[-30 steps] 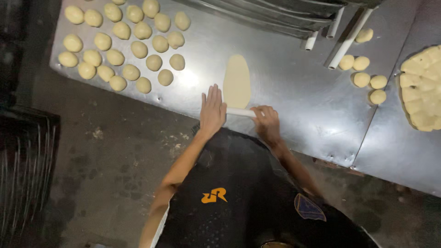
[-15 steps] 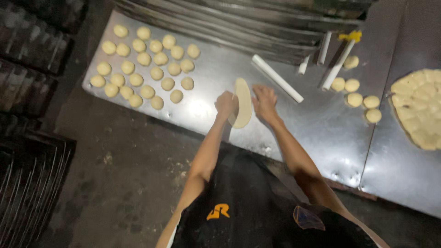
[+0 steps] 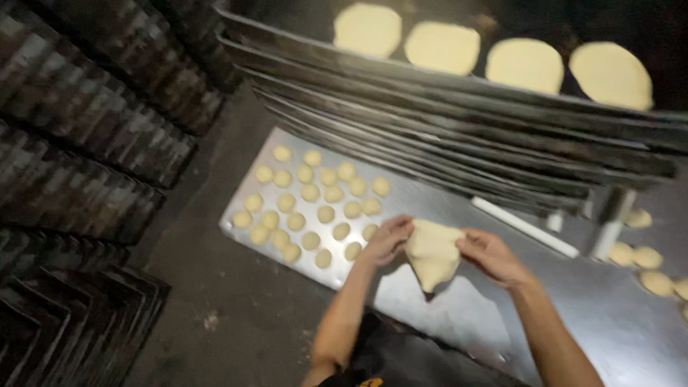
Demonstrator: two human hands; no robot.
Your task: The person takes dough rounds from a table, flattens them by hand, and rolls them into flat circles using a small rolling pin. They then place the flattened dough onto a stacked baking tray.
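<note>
1. Left hand [image 3: 387, 240] pinches the upper left edge of a rolled-out sheet of dough [image 3: 432, 252], fingers curled around the rim.
2. Right hand [image 3: 491, 256] grips the upper right edge of the same sheet, so both hands carry it between them.
3. The sheet of dough hangs lifted off the metal tabletop [image 3: 623, 322], drooping to a point at its lower end, with its shadow on the steel below.
4. Just left of the left hand, rows of small dough balls [image 3: 315, 204] sit on the tabletop; the nearest ball lies close beside the left hand's knuckles.
5. A white rolling pin [image 3: 524, 227] lies on the tabletop beyond the right hand, slanting from upper left to lower right, apart from the lifted sheet.
6. More dough balls [image 3: 645, 259] rest at the right edge of the view, well apart from the hands.
7. Above the tabletop a stack of long dark metal trays [image 3: 430, 136] runs across the view; four flattened dough rounds [image 3: 444, 46] lie in a row on the topmost level.
8. Dark stacked pans [image 3: 79, 143] fill the left side, standing off the tabletop by the floor [image 3: 215, 322].
9. The view is somewhat blurred, so fine finger detail cannot be told.
</note>
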